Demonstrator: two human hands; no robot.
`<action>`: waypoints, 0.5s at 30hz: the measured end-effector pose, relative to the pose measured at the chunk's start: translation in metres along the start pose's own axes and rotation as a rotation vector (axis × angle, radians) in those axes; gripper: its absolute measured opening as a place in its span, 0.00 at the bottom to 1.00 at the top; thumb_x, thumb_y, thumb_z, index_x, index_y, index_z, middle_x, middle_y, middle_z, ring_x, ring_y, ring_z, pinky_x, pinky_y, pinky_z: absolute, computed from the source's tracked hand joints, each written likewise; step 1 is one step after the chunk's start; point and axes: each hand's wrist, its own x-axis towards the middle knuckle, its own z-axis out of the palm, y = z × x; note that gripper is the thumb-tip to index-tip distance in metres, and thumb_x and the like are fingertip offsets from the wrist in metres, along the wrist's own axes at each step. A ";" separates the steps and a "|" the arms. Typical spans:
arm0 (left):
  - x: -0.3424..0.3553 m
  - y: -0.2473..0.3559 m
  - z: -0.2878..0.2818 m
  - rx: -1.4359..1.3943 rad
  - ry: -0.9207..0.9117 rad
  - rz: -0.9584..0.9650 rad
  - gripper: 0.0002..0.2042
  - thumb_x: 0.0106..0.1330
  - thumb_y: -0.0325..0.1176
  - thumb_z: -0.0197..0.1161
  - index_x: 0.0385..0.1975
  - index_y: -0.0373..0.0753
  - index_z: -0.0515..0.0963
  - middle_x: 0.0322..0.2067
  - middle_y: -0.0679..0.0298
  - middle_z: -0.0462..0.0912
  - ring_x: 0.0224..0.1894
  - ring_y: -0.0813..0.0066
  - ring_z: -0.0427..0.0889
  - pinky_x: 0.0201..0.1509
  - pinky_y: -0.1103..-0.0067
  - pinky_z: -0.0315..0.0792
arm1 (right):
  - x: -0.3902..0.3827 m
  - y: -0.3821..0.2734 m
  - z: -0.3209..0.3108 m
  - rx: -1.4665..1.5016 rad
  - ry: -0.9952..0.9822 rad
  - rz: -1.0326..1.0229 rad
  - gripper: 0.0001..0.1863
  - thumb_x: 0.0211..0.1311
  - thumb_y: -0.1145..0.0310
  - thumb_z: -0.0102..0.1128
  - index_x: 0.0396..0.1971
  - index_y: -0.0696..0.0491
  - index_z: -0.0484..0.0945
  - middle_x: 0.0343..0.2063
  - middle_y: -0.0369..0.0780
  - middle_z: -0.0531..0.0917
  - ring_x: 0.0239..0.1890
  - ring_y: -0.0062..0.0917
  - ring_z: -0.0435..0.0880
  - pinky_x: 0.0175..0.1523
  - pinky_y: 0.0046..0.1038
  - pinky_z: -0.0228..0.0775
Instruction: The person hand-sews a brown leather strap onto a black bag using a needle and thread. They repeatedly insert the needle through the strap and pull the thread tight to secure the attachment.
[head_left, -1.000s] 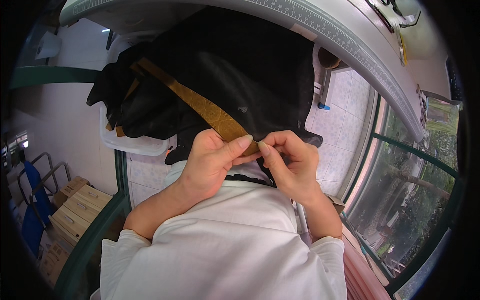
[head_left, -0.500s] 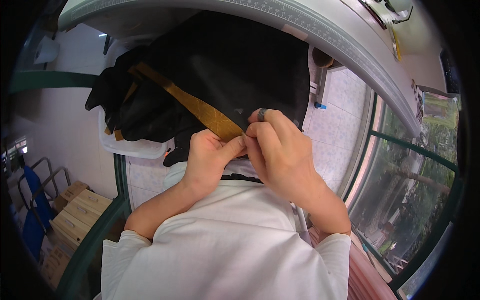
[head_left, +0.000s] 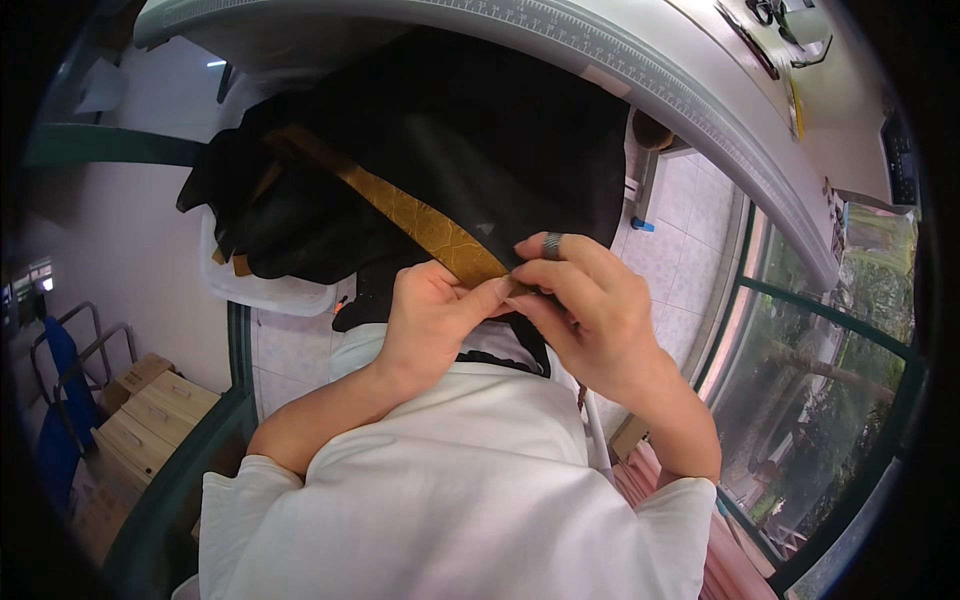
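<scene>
A large piece of black cloth [head_left: 480, 140] lies spread before me, with a gold patterned fabric band [head_left: 415, 215] running slantwise along it. My left hand [head_left: 425, 325] pinches the near end of this band between thumb and fingers. At the same end, close against the left thumb, my right hand [head_left: 605, 315] is closed with its thumb and fingertips on the band's edge. A wide grey ring [head_left: 552, 246] circles one right finger. Whether anything thin is held between the right fingertips is too small to make out.
A pale table edge with a ruler strip [head_left: 640, 65] curves across the far side. Under the cloth at left sits a white plastic bin [head_left: 270, 292]. Wooden drawers [head_left: 160, 420] stand low at left, and a green-framed window [head_left: 830, 380] is at right.
My right hand has shifted a little right and down, and its fingers have changed their pinch on the band. More of the gold band's near end shows. My left hand keeps its hold.
</scene>
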 end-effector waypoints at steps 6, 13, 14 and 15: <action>0.002 -0.003 -0.001 -0.029 0.040 0.010 0.09 0.72 0.25 0.60 0.42 0.24 0.83 0.37 0.57 0.88 0.40 0.76 0.87 0.49 0.82 0.81 | 0.016 -0.007 -0.002 -0.087 -0.061 -0.037 0.08 0.54 0.81 0.67 0.32 0.59 0.76 0.36 0.42 0.82 0.35 0.31 0.86 0.32 0.26 0.79; 0.003 0.002 0.005 -0.203 0.043 -0.068 0.10 0.73 0.24 0.57 0.47 0.23 0.80 0.45 0.51 0.85 0.48 0.68 0.86 0.53 0.74 0.82 | 0.022 -0.027 -0.047 0.537 0.057 0.389 0.03 0.68 0.83 0.56 0.39 0.62 0.74 0.39 0.44 0.85 0.30 0.18 0.85 0.36 0.19 0.79; 0.002 0.001 0.005 -0.196 0.048 -0.051 0.10 0.73 0.24 0.57 0.47 0.23 0.80 0.44 0.52 0.85 0.48 0.68 0.86 0.53 0.74 0.82 | 0.022 -0.027 -0.048 0.541 0.069 0.455 0.04 0.66 0.82 0.59 0.39 0.62 0.76 0.38 0.44 0.85 0.31 0.21 0.86 0.36 0.20 0.79; 0.002 -0.001 0.006 -0.188 0.052 -0.036 0.10 0.73 0.24 0.57 0.46 0.23 0.80 0.44 0.52 0.86 0.47 0.69 0.86 0.53 0.74 0.82 | 0.022 -0.021 -0.046 0.339 -0.012 0.297 0.05 0.62 0.82 0.62 0.38 0.61 0.77 0.37 0.44 0.85 0.32 0.25 0.86 0.36 0.23 0.79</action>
